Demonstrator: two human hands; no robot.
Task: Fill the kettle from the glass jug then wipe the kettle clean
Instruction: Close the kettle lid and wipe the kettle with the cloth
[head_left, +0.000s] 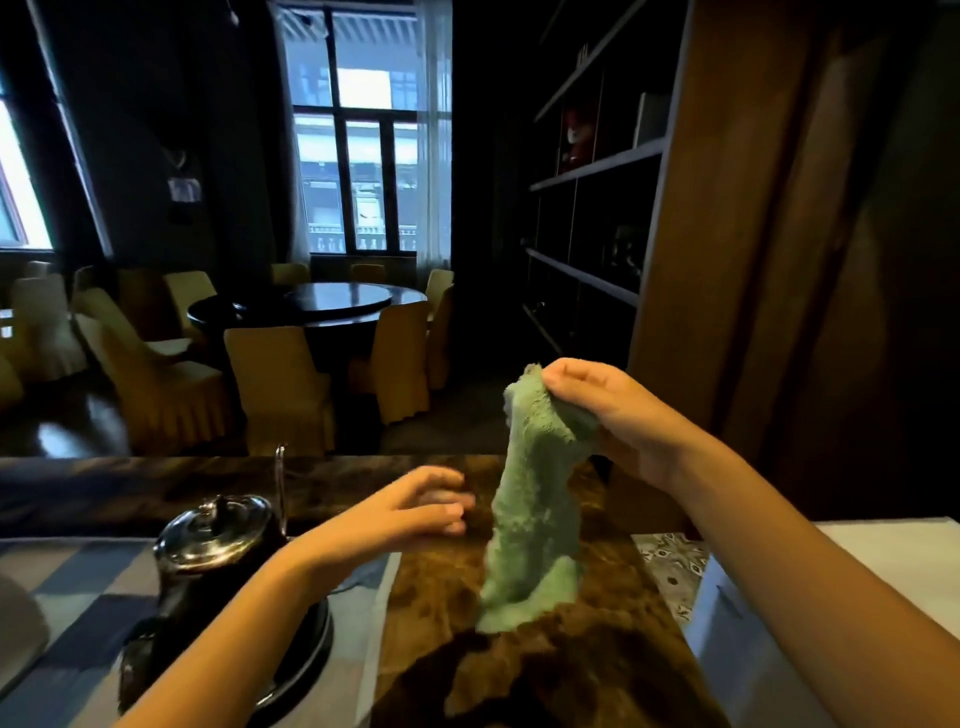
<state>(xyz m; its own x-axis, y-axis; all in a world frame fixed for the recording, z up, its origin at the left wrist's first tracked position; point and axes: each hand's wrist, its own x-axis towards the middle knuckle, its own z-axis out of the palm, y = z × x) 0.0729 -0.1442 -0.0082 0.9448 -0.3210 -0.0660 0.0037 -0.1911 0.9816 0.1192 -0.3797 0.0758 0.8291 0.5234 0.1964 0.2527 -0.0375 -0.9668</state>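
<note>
A dark kettle (208, 551) with a shiny metal lid stands on a round black base at the lower left. My right hand (608, 415) pinches the top corner of a fluffy green cloth (535, 499), which hangs down with its lower end resting on the brown marbled counter (597, 670). My left hand (415, 512) hovers just left of the cloth with its fingers spread and blurred, holding nothing. Its forearm crosses in front of the kettle. No glass jug is in sight.
A thin metal spout (280, 483) rises behind the kettle. A checked mat (78, 613) lies under the kettle base, and a white surface (883, 551) sits at the right. Beyond the counter are a round dining table (311, 306) with yellow-covered chairs and dark shelving (587, 208).
</note>
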